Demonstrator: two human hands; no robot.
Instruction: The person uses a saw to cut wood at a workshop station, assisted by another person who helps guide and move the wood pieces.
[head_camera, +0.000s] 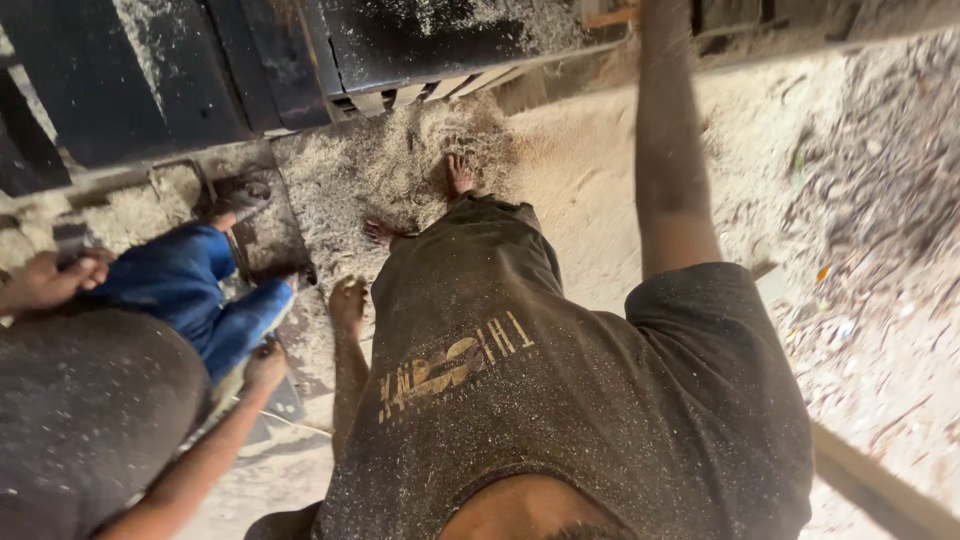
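From the head camera we look down our dusty dark shirt (560, 400) to bare feet on the sawdust floor (600, 170). Our left hand (347, 303) hangs loosely curled, holding nothing. Our right arm (668, 140) reaches past the top edge; its fingers are out of view. A co-worker in blue trousers (190, 290) stands just beside us.

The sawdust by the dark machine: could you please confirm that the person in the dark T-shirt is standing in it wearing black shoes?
Not quite: the head view shows the person's feet bare, not in black shoes. The rest holds: the person in the dark T-shirt stands in the sawdust by the dark machine.
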